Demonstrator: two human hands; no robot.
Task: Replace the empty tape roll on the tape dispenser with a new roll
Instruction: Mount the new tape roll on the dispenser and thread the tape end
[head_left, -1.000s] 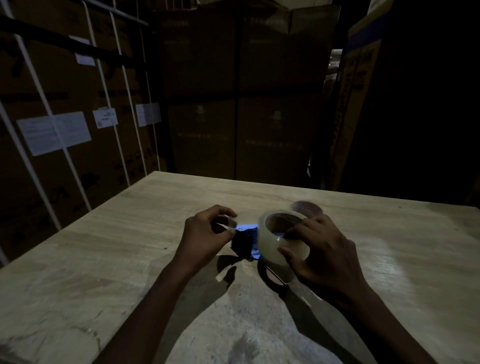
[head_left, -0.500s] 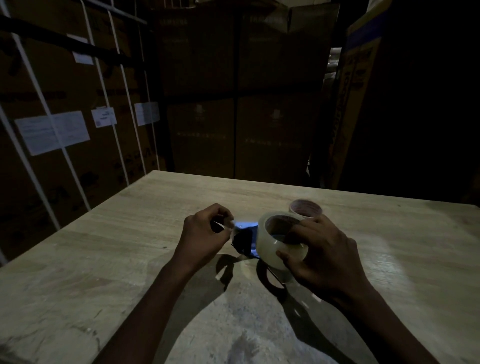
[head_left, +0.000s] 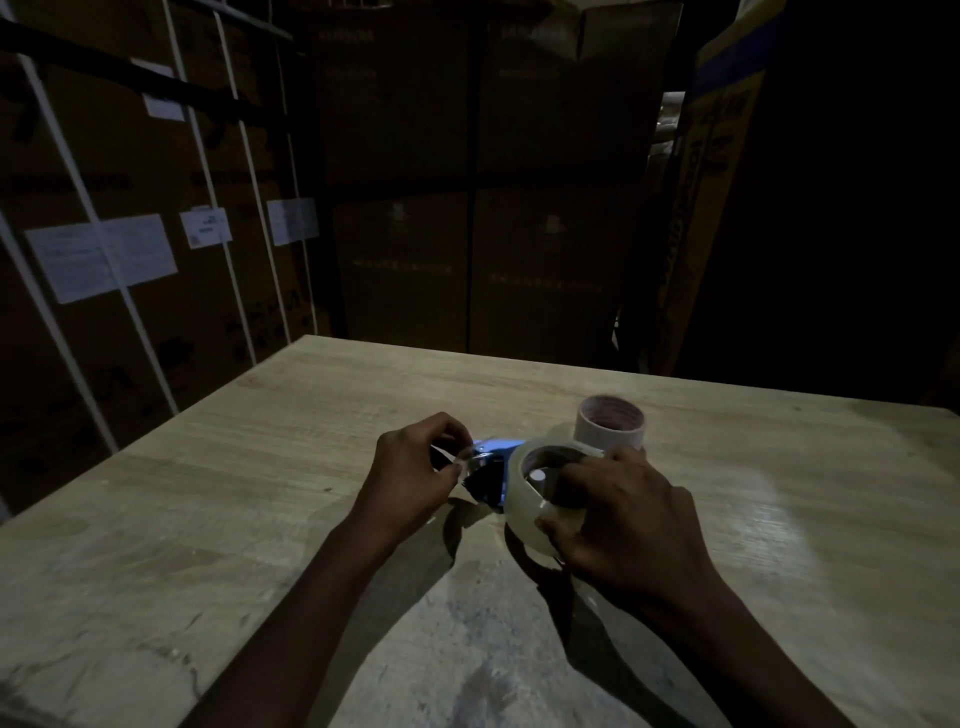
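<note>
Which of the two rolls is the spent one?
The bare cardboard core standing alone on the table, behind the right hand. The other, the clear tape roll, carries thick tape and sits under that hand at the blue dispenser.

We see a pale wood-grain worktop (head_left: 260, 519) with a worn, greyish patch toward its near edge. Roughly midway between its left and right edges stands 1 empty cardboard tape core (head_left: 610, 420), upright with its open end up. Just nearer to us, the blue tape dispenser (head_left: 491, 467) with its clear tape roll (head_left: 524, 499) appears to rest on the worktop, though shadow hides the contact.
</note>
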